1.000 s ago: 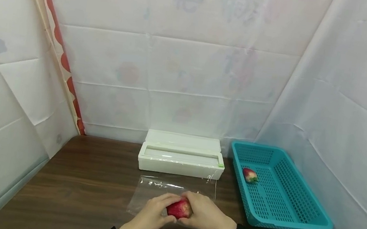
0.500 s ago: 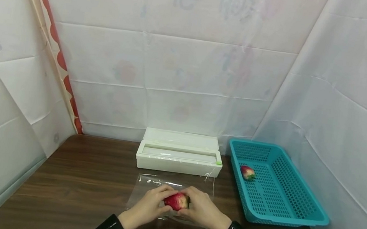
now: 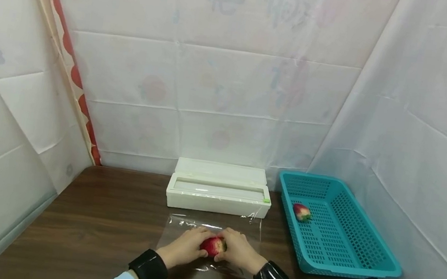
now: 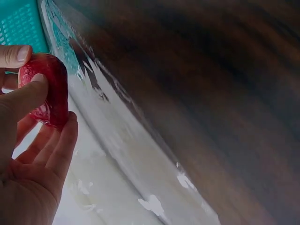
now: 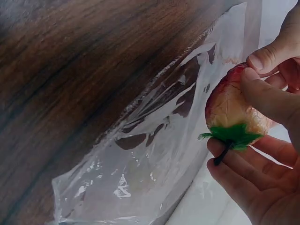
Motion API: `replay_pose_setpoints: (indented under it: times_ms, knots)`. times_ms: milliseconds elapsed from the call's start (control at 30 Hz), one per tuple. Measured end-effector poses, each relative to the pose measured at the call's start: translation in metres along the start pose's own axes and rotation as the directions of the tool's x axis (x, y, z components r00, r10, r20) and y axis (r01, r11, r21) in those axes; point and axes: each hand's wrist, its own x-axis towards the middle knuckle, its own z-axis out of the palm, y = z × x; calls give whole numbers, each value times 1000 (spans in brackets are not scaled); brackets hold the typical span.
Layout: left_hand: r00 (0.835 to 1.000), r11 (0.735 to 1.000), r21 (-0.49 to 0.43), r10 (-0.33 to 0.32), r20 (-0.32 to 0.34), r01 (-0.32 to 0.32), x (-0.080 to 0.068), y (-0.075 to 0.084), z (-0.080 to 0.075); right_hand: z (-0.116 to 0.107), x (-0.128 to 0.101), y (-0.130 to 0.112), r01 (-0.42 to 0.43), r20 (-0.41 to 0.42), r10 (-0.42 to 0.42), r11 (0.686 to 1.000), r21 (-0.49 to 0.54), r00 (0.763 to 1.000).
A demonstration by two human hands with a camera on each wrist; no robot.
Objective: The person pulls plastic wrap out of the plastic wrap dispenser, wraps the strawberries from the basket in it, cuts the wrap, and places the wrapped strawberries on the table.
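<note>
A red strawberry [image 3: 212, 246] with a pale yellowish end and green leaves [image 5: 234, 136] is held between both hands, over a sheet of clear cling film [image 3: 175, 229]. My left hand [image 3: 185, 246] grips its red end, thumb on the near side and fingers curled round the far side. At the leafy end, my right hand [image 3: 240, 251] pinches it with the thumb, and its fingertips lie by the stem in the right wrist view. The film runs from a white cling film dispenser [image 3: 218, 204] whose lid stands raised.
To the right stands a turquoise perforated basket [image 3: 358, 273] with another strawberry [image 3: 302, 212] at its left side. White cloth walls [image 3: 231, 84] enclose the brown wooden table [image 3: 111, 219] at the back and both sides.
Both hands have shifted the strawberry slightly left and toward the dispenser, turning it a little on the way. The basket and dispenser stay put; the head view has shifted slightly.
</note>
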Motion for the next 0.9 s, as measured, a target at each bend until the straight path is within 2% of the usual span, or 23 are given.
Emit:
replay_pose_setpoints:
  times_ms: [167, 433, 900]
  knots:
    - [1000, 1000, -24, -7, 23, 8, -3, 0, 5, 5, 1, 1, -7, 44, 8, 1000, -18, 999]
    - [999, 999, -33, -24, 47, 25, -3, 0, 5, 5, 2, -1, 7, 56, -5, 999, -43, 998]
    - [998, 997, -57, -53, 26, 54, -4, -4, 9, 6, 2, -5, 24, 44, -19, 993, -111, 999]
